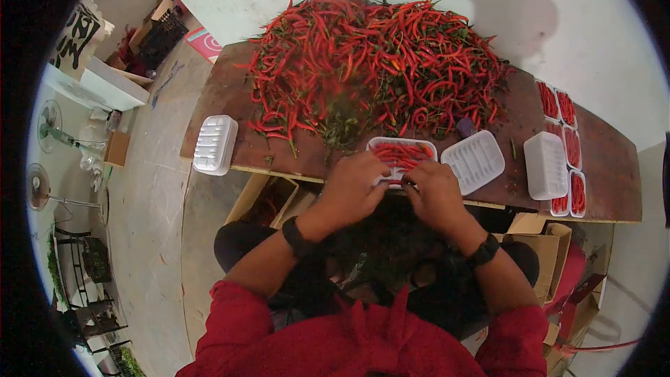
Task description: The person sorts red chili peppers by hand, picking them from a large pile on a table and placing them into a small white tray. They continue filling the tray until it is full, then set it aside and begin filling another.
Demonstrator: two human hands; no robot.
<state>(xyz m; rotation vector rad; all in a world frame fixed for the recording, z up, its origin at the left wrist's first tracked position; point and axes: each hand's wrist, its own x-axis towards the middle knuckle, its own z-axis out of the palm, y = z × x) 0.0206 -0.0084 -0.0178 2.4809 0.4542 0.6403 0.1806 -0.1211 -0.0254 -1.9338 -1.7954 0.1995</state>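
A white plastic tray [435, 148] holding red chili peppers [401, 151] lies at the table's front edge before me. My left hand [354, 183] reaches over its left front corner, fingers curled in at a chili. From the other side my right hand [431, 190] bends its fingers down onto the chilies at the front rim. A red chili shows between the two hands, and my fingertips partly hide it. Just right of this tray is a white tray [473, 160] with a ribbed bottom and no chilies in it. Behind rises a big heap of red chilies [391, 63] with green stems.
Stacked white trays [215, 145] stand at the table's left end, another stack [546, 166] at the right. Beside that are several chili-filled trays [572, 146]. A wall [586, 42] backs the brown table [607, 174]. Cardboard boxes [541, 251] sit below.
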